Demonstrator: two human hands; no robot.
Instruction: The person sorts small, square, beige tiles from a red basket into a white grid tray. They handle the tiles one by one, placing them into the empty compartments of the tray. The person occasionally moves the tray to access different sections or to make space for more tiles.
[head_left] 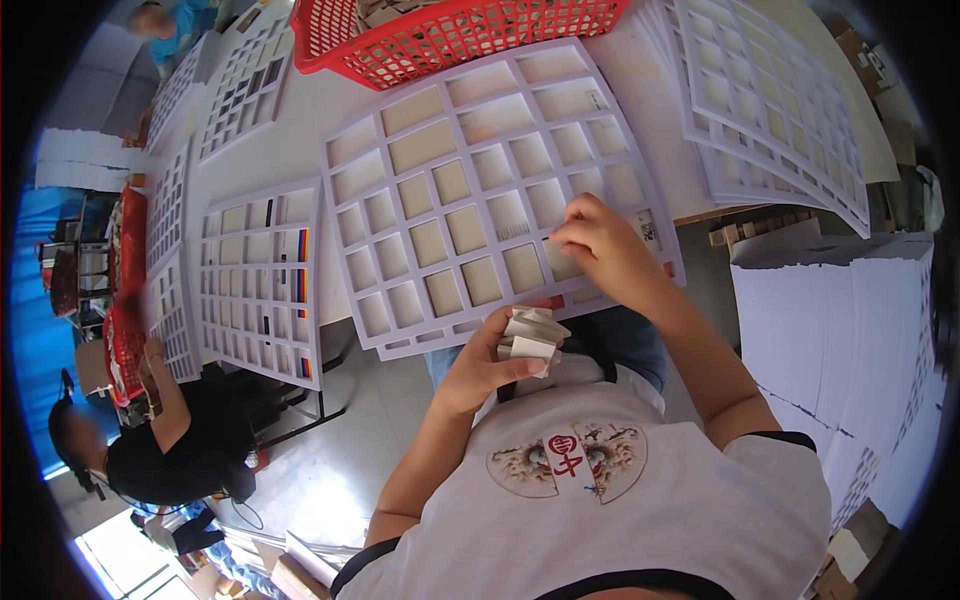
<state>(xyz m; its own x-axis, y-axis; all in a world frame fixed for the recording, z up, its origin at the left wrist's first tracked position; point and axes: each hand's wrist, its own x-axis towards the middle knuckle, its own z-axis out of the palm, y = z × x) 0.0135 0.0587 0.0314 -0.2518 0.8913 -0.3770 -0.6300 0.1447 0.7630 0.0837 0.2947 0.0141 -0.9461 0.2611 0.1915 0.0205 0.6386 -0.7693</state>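
My left hand (490,365) is clamped around a small stack of white cards (532,338) near my chest. My right hand (598,240), fingertips pinched together, touches the white die-cut sheet (480,190) on the table's near edge.

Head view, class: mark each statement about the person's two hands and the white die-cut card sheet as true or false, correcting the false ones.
1. The left hand grips a small stack of white card pieces. True.
2. The right hand rests on the white die-cut card sheet. True.
3. The red plastic basket sits on the floor. False: it is on the table, beyond the sheet.
4. Both hands are empty. False: the left holds the pieces.
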